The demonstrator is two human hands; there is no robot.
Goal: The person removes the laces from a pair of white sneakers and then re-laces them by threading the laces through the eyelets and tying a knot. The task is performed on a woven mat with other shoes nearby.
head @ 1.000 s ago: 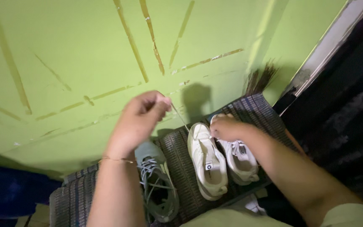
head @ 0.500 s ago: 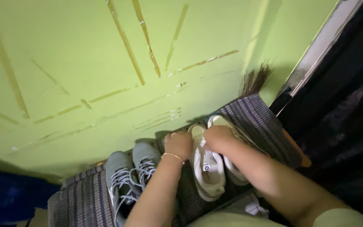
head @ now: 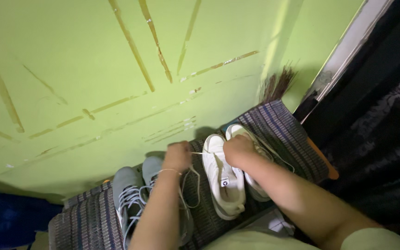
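Lacing white shoe [head: 222, 178], unfinished
Left hand [head: 178, 156] pinches lace [head: 199, 153] beside it; right hand [head: 238, 149] clamps its toe; lace loose.

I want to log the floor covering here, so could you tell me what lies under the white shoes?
The white shoes stand on a dark striped mat, beside grey shoes. The left hand and right hand pull a lace. What lies beneath the mat is covered.
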